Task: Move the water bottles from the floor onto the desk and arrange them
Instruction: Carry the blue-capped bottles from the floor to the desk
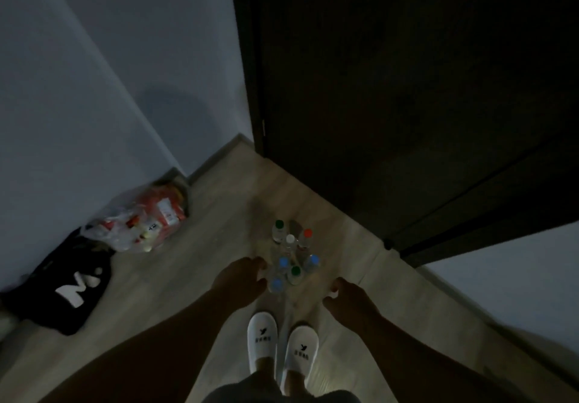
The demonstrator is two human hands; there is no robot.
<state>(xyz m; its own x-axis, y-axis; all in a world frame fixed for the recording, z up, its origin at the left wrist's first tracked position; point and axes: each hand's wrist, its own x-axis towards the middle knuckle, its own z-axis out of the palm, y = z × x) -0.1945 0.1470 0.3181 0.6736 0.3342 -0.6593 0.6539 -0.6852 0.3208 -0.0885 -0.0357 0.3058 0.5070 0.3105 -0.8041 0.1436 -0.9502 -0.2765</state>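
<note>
Fingers loosely curled on both sides, gripping nothing. The left hand (241, 277) is tight at the cluster's 8 o'clock edge, contact too dim to call; the right hand (347, 296) is apart at 4 o'clock. The water bottles (293, 255) stand huddled on the floor (194, 271), 12 o'clock from the white slippers (262, 340). Plastic bag (141, 224) at 10 o'clock.

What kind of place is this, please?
Probably a hotel room: white printed slippers of the disposable kind, a tall dark door, and a full plastic bag left on the wood-look floor.
</note>
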